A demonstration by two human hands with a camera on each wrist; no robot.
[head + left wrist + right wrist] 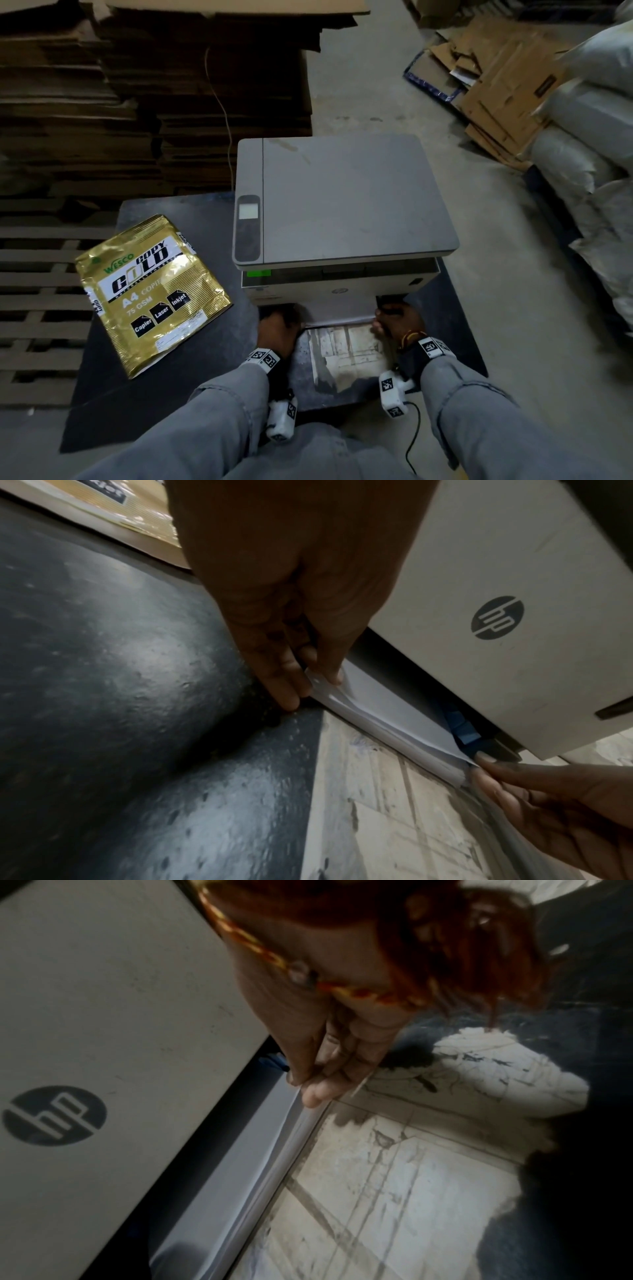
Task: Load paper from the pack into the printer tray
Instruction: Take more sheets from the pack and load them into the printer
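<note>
A grey HP printer (342, 212) stands on a dark table (164, 394). A white paper stack (377, 707) lies partly inside the tray slot under the printer's front (514, 561), with its near edge sticking out. My left hand (308, 688) pinches the stack's left corner, thumb on top. My right hand (308, 1088) holds the right corner at the slot's end. In the head view both hands (284, 318) (380, 323) sit at the printer's base with the paper edge (339, 322) between them. The gold paper pack (150, 294) lies flat on the table to the left.
A blue guide (462, 729) shows inside the slot beside the paper. A worn white patch (352, 353) marks the table in front of the printer. Stacked cardboard (154, 85) rises behind, flattened boxes (496, 85) and white sacks (589, 154) on the right.
</note>
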